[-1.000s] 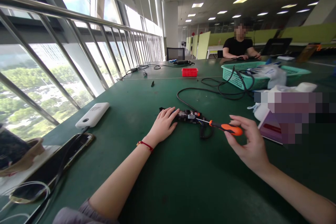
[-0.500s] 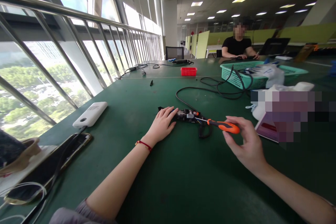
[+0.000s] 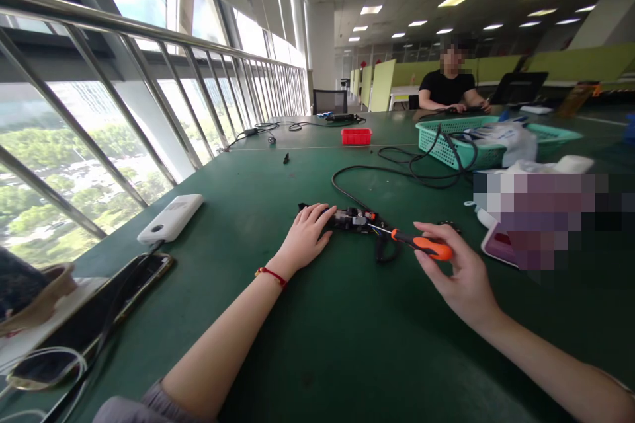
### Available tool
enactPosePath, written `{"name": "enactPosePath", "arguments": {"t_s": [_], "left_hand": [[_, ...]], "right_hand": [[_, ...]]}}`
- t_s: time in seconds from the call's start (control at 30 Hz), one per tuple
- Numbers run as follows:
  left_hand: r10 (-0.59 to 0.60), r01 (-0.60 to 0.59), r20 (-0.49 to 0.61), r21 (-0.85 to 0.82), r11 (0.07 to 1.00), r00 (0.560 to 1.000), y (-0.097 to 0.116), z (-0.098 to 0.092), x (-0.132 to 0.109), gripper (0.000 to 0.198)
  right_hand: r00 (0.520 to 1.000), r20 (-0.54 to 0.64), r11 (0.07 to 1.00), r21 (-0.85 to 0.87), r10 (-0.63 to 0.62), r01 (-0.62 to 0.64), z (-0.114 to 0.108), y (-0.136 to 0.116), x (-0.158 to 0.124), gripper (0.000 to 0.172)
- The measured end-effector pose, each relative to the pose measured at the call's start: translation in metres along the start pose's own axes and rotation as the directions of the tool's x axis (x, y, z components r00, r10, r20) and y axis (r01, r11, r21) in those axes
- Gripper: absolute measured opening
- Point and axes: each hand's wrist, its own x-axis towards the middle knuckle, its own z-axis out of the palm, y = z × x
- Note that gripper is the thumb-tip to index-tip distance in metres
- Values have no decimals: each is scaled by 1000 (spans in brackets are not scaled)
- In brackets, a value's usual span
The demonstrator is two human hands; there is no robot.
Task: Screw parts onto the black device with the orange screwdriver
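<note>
A corded black power tool point(image 3: 358, 219), its casing opened and inner parts showing, lies across the green table. My left hand point(image 3: 311, 228) rests over the tool's left end, with the fingers curved around it from above. In my right hand point(image 3: 459, 271) is an orange and black screwdriver point(image 3: 429, 248), its handle between thumb and fingers. The screwdriver's thin shaft points left and its tip reaches in among the tool's exposed parts. What the tip touches is too small to tell. A dark loop, like a handle part, hangs out at the tool's right end.
A black cable point(image 3: 342, 173) runs from the tool to a green basket point(image 3: 439, 145) holding bags. A red tray point(image 3: 356, 137) stands further back. At left lie a white power bank point(image 3: 171, 218) and a phone point(image 3: 143, 277). Across the table sits a person point(image 3: 447, 89).
The screwdriver handle has tilted slightly lower, and my right hand has shifted a little left. A small dark object now shows behind that hand. My left hand stays in place.
</note>
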Motion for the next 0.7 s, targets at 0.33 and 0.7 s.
{"name": "enactPosePath", "arguments": {"t_s": [0.33, 0.7], "left_hand": [[-6, 6, 1, -9, 1000, 1000, 0, 0, -1, 50], [-6, 6, 2, -6, 1000, 1000, 1, -1, 0, 49]], "right_hand": [[998, 63, 999, -45, 24, -21, -5, -8, 2, 17], [990, 140, 1000, -8, 18, -17, -2, -5, 1, 20]]}}
